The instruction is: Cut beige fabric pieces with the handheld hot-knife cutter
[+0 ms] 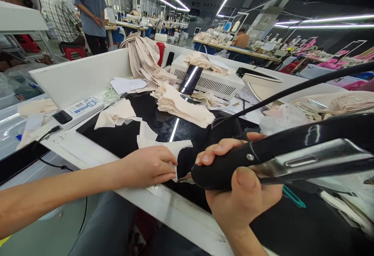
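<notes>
My right hand is wrapped round the black handle of a corded hand tool with a metal lever, its nose pointing left and down at the table. My left hand lies with fingers together, pressing a small cream fabric piece onto the glossy black work surface, right beside the tool's tip. More cream cut pieces lie on the black surface to the left.
A stack of cream fabric pieces, a heap of cloth, a white vented box with a phone leaning on it, and a white device crowd the table. A white partition stands behind. Two people stand far left; sewing stations fill the background.
</notes>
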Available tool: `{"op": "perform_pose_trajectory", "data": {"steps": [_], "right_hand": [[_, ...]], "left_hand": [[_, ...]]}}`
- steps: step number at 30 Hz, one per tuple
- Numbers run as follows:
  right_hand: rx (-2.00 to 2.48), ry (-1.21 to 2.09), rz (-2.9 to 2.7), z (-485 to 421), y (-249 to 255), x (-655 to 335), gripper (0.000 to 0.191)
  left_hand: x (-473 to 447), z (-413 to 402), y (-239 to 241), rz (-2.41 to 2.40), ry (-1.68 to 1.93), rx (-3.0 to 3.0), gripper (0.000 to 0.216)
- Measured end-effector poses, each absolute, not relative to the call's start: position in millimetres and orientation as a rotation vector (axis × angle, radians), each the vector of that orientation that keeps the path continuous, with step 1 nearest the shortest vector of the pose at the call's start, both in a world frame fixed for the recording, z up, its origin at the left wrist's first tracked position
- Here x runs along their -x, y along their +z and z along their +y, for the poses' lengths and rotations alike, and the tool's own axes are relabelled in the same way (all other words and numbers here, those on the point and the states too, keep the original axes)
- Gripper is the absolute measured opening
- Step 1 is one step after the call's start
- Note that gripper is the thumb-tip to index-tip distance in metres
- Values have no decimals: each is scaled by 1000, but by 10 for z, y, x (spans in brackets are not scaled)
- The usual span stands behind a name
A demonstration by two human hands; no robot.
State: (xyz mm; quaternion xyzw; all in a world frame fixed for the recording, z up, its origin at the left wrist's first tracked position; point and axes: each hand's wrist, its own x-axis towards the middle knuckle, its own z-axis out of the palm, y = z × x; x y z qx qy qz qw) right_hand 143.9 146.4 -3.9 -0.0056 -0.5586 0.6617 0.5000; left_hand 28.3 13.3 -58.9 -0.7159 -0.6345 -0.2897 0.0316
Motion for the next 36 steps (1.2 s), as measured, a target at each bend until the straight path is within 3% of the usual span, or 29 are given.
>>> {"op": "perform_pose_trajectory", "data": {"steps": [8,36], "right_hand": [[12,1591,-1363,1472,-40,-1445,45],[34,1601,-1322,1463,-31,-1393,44]], "left_hand": [[-343,217,-549,-2304,-1021,2066,2],[-369,193,-600,-2315,-1113,2000,6]]}}
